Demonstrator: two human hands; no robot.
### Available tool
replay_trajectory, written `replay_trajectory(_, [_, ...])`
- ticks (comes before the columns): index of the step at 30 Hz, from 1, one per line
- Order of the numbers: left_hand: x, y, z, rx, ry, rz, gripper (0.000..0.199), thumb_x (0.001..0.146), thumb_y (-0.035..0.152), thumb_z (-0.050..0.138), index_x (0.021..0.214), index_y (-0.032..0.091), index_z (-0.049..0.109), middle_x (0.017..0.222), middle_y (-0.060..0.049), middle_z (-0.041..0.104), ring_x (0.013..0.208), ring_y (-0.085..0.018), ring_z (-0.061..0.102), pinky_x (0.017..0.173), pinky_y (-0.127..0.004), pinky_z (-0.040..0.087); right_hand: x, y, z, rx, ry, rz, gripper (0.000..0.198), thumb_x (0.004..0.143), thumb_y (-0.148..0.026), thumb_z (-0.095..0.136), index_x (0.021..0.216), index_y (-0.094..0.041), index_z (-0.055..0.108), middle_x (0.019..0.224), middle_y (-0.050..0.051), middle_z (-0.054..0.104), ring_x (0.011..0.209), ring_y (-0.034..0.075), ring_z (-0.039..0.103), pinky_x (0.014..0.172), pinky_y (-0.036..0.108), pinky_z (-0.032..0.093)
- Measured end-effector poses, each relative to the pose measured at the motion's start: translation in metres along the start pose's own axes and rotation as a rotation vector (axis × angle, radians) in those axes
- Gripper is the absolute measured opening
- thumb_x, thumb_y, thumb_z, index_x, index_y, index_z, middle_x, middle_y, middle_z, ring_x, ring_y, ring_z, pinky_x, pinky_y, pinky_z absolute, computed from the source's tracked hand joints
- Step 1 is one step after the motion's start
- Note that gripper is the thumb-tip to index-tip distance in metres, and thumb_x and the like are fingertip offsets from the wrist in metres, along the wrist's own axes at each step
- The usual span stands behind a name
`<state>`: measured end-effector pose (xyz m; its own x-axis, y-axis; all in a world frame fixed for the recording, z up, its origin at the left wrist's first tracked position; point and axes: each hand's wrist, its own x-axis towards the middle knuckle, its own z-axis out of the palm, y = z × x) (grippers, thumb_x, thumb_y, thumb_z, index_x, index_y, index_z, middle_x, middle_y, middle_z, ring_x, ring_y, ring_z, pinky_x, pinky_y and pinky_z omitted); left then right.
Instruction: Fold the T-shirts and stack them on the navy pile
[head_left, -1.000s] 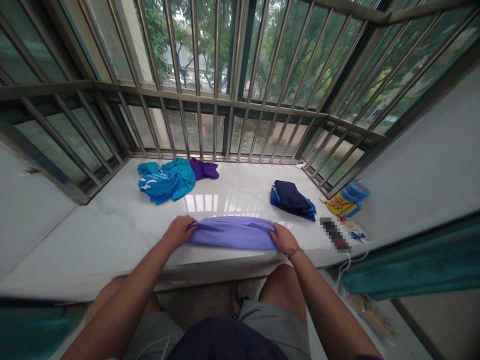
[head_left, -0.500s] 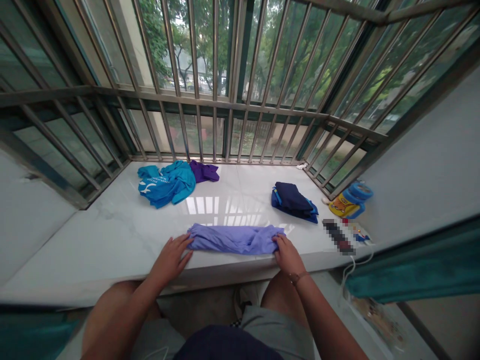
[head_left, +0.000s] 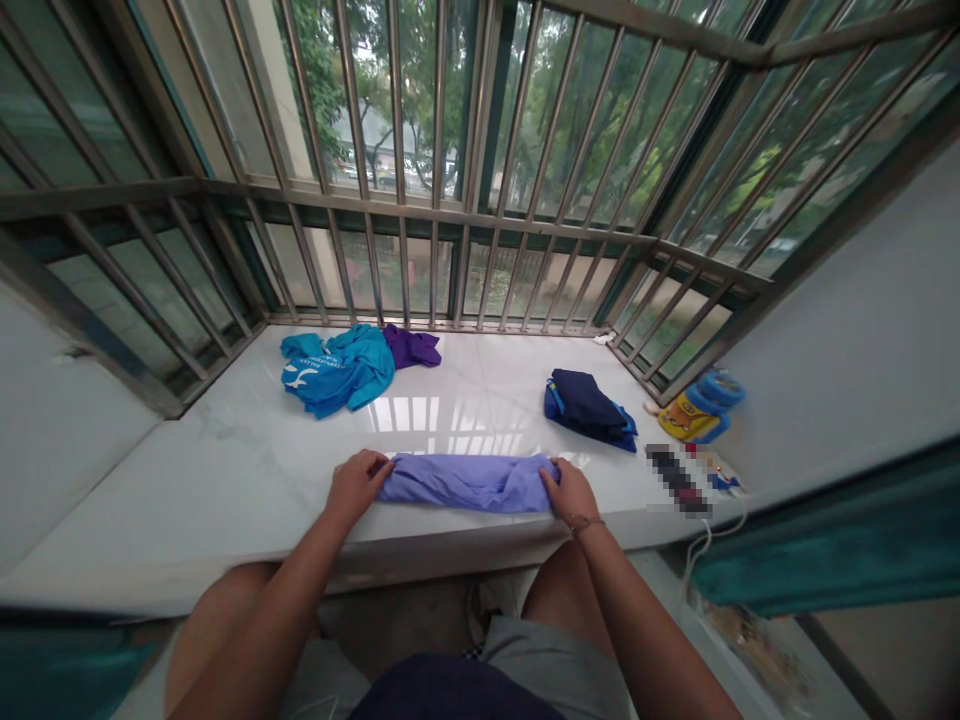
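Observation:
A light purple garment [head_left: 465, 482] lies folded into a long, narrow strip near the front edge of the white sill; its exact kind cannot be made out. My left hand [head_left: 358, 486] pinches the strip's left end between thumb and fingers. At the opposite end, my right hand [head_left: 568, 488] grips the cloth, thumb in front and fingers behind. The strip rests on the surface, with a few wrinkles toward its right half.
A crumpled blue T-shirt [head_left: 337, 368] with white print and a dark purple cloth [head_left: 412, 346] lie back left. Folded navy clothes [head_left: 589, 402] sit right, near a blue-and-yellow jug [head_left: 697, 405] and a pixelated object [head_left: 675, 478]. Metal bars [head_left: 461, 215] line the window behind the sill [head_left: 225, 480].
My left hand has gone from lying spread at the left end to pinching it. My right hand has shifted slightly left, its fingers closing on the right end. The view has moved slightly.

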<state>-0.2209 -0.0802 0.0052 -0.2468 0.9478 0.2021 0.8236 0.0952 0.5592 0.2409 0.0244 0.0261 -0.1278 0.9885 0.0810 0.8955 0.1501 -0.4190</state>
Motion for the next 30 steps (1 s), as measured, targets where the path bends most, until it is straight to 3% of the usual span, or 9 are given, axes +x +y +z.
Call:
replay_trajectory(4, [-0.007, -0.005, -0.003, -0.128, 0.023, -0.058, 0.036, 0.095, 0.057, 0.059, 0.089, 0.025, 0.073, 0.084, -0.002, 0.074, 0.074, -0.021, 0.067, 0.076, -0.034, 0.051, -0.001, 0.014, -0.008, -0.004, 0.052, 0.117, 0.035, 0.107, -0.046, 0.05, 0.117, -0.021, 0.074, 0.11, 0.01, 0.081, 0.101, 0.024, 0.075, 0.089, 0.029, 0.053])
replay_trajectory(9, [-0.01, -0.004, -0.004, -0.161, 0.061, -0.097, 0.038, 0.095, 0.058, 0.057, 0.09, 0.024, 0.073, 0.083, -0.003, 0.073, 0.075, -0.022, 0.066, 0.074, -0.033, 0.049, -0.008, 0.027, -0.012, -0.079, 0.066, 0.265, 0.038, 0.104, -0.043, 0.054, 0.113, -0.014, 0.076, 0.108, 0.019, 0.079, 0.102, 0.029, 0.075, 0.088, 0.033, 0.053])
replay_trajectory(14, [-0.007, 0.0, -0.002, -0.113, 0.062, -0.071, 0.033, 0.093, 0.054, 0.058, 0.091, 0.025, 0.073, 0.086, -0.003, 0.074, 0.077, -0.022, 0.067, 0.078, -0.034, 0.049, -0.013, 0.004, -0.006, -0.161, -0.025, 0.295, 0.057, 0.101, -0.061, 0.062, 0.126, -0.011, 0.073, 0.121, 0.025, 0.077, 0.113, 0.034, 0.074, 0.093, 0.036, 0.053])
replay_trajectory(19, [-0.009, -0.003, 0.0, -0.165, 0.096, -0.119, 0.035, 0.093, 0.056, 0.057, 0.09, 0.025, 0.071, 0.081, -0.003, 0.072, 0.073, -0.021, 0.065, 0.074, -0.033, 0.049, -0.005, -0.012, -0.014, -0.121, -0.105, 0.35, 0.043, 0.103, -0.052, 0.063, 0.115, -0.013, 0.076, 0.112, 0.02, 0.08, 0.106, 0.03, 0.077, 0.087, 0.032, 0.052])
replay_trajectory(23, [-0.01, -0.002, 0.0, -0.146, 0.103, -0.106, 0.032, 0.096, 0.052, 0.054, 0.087, 0.025, 0.069, 0.08, -0.002, 0.071, 0.073, -0.021, 0.065, 0.073, -0.033, 0.048, 0.006, 0.002, -0.046, -0.093, -0.04, 0.418, 0.047, 0.105, -0.051, 0.054, 0.114, -0.009, 0.075, 0.11, 0.022, 0.079, 0.103, 0.031, 0.077, 0.084, 0.033, 0.053])
replay_trajectory(27, [-0.01, 0.001, -0.001, -0.064, 0.071, -0.07, 0.028, 0.096, 0.046, 0.055, 0.086, 0.025, 0.069, 0.078, -0.003, 0.071, 0.073, -0.021, 0.066, 0.074, -0.033, 0.046, 0.014, 0.008, -0.081, -0.09, 0.085, 0.473, 0.054, 0.104, -0.051, 0.048, 0.131, -0.009, 0.066, 0.118, 0.023, 0.077, 0.106, 0.033, 0.075, 0.085, 0.036, 0.054])
replay_trajectory(30, [-0.008, 0.003, -0.001, 0.006, 0.043, -0.048, 0.025, 0.096, 0.043, 0.056, 0.085, 0.025, 0.069, 0.08, -0.003, 0.073, 0.076, -0.022, 0.068, 0.076, -0.034, 0.045, 0.011, -0.012, -0.082, -0.031, 0.194, 0.357, 0.054, 0.101, -0.054, 0.051, 0.135, -0.013, 0.063, 0.115, 0.019, 0.077, 0.103, 0.032, 0.075, 0.086, 0.037, 0.055])
